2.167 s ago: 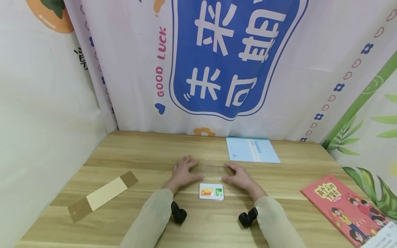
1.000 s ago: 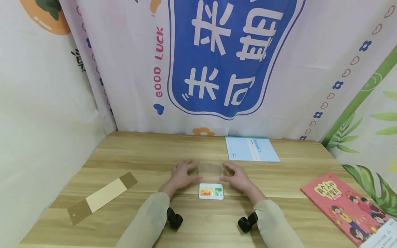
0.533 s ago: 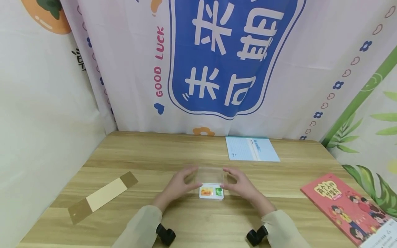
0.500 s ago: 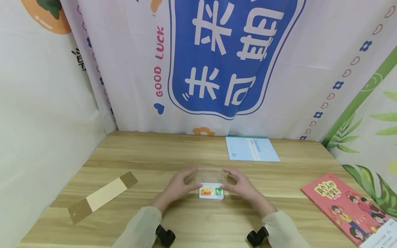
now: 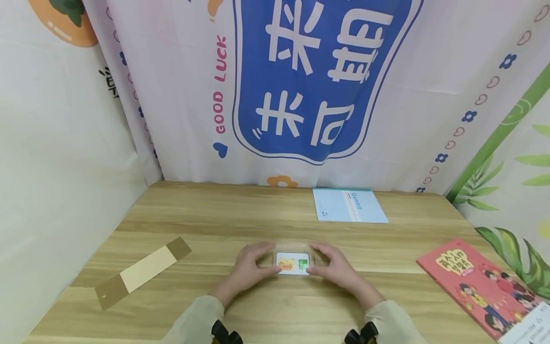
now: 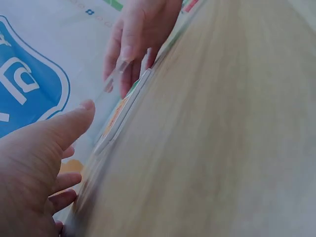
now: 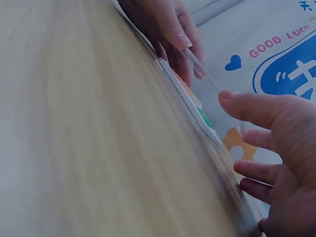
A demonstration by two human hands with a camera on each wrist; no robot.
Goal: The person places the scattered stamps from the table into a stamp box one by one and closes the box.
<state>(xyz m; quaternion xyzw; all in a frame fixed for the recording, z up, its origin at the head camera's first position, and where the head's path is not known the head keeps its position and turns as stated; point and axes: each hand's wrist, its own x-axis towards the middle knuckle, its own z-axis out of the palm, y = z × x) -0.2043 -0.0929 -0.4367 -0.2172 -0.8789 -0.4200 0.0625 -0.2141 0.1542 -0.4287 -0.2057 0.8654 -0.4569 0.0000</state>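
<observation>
Both hands hold a clear plastic lid (image 7: 210,81) by its opposite ends. My left hand (image 5: 249,268) pinches one end between thumb and fingers, and my right hand (image 5: 337,268) does the same at the other. Directly beneath the lid lies a flat white stack of cards (image 5: 293,264) with rounded corners, its top printed in orange and green. Seen from the right wrist, the lid is raised over the cards and a gap shows between them. Through the lid, the card's print stays visible in the head view.
Toward the back of the wooden table (image 5: 215,210) lies a pale blue notebook (image 5: 350,205). A red picture book (image 5: 477,282) is at the right, partly under a white printed sheet (image 5: 528,325). At the left rests a brown and cream strip (image 5: 143,273). A printed curtain (image 5: 185,119) hangs behind.
Both hands have drawn the clear lid up and back toward the body, from behind the cards to over them. The cards have stayed in place.
</observation>
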